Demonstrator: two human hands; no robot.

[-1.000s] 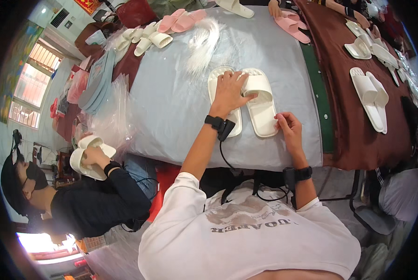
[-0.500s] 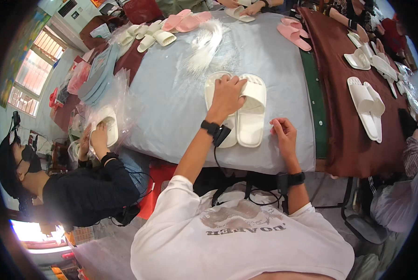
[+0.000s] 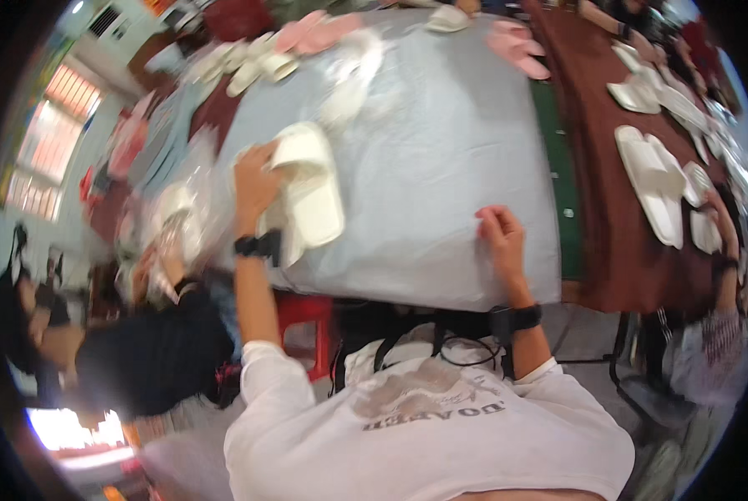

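Observation:
My left hand (image 3: 257,185) is closed on a pair of white slippers (image 3: 314,200) at the left-middle of the table, its fingers gripping their left side near the straps. One slipper shows from above, tilted; its mate is mostly hidden beneath and beside it. Over the right front of the table, my right hand (image 3: 502,235) hovers with fingers curled in and nothing visible in them. Dark bands circle both my wrists.
Pale slippers (image 3: 257,71) and pink slippers (image 3: 315,33) lie along the far left edge, and more pink slippers (image 3: 517,48) at far right. White slippers (image 3: 651,179) rest on the brown cloth. At left, a co-worker handles a slipper (image 3: 177,213) among clear plastic. A red stool (image 3: 311,330) stands below.
My left hand has carried the white slippers left from the table's middle, tilting them. My right hand has stayed nearly in place. A co-worker's hand now touches slippers at the right.

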